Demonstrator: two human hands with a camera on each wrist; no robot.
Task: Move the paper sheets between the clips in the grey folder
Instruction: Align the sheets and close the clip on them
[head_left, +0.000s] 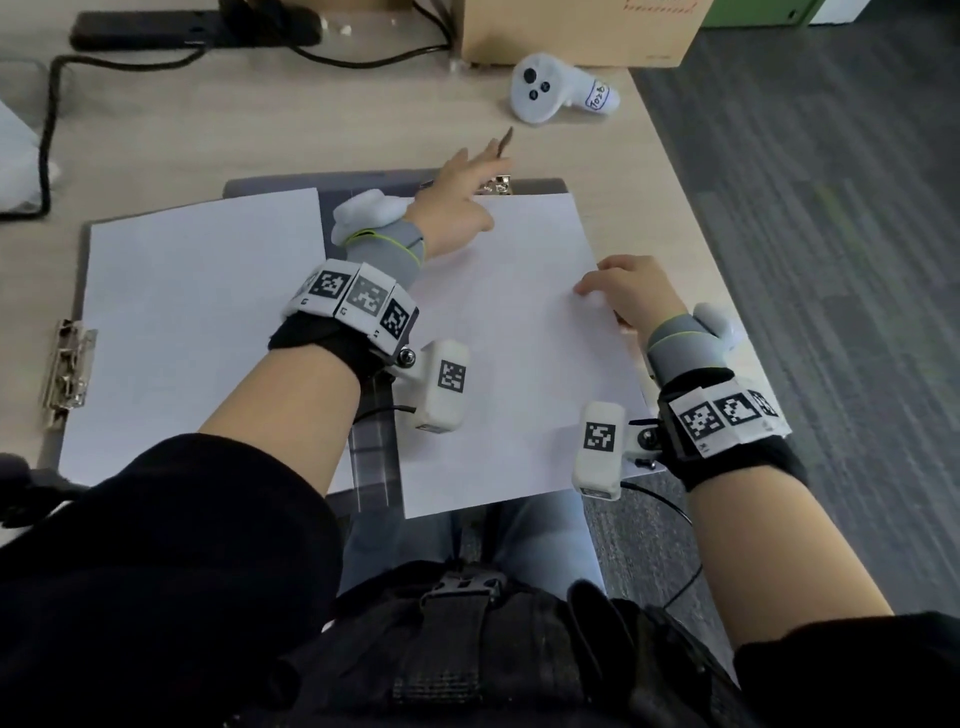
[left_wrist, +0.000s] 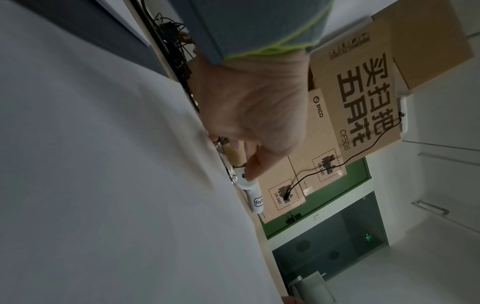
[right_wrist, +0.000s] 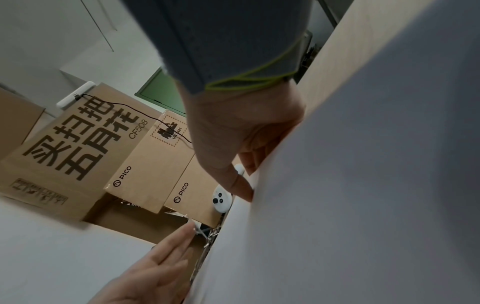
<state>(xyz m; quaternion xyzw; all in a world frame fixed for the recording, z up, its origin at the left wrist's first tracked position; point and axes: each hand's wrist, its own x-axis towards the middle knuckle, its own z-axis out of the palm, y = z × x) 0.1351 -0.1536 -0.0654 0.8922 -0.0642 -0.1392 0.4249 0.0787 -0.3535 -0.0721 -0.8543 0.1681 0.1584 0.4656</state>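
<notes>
The grey folder (head_left: 270, 184) lies open on the desk. A stack of white sheets (head_left: 197, 322) covers its left half, next to a metal clip (head_left: 67, 371) on the left edge. On the right half lies a white paper sheet (head_left: 519, 353), its top edge at the top clip (head_left: 500, 184). My left hand (head_left: 462, 192) reaches to that top clip with straight fingers (right_wrist: 168, 253) touching it. My right hand (head_left: 631, 293) pinches the sheet's right edge, with the thumb (right_wrist: 241, 185) on the paper. The clip's jaws are hidden by my left hand.
A white controller (head_left: 556, 96) lies beyond the folder, in front of a cardboard box (head_left: 571, 31). A black power strip (head_left: 192, 28) and its cable run along the back left. The desk's right edge (head_left: 691, 218) passes close to the folder; grey floor lies beyond.
</notes>
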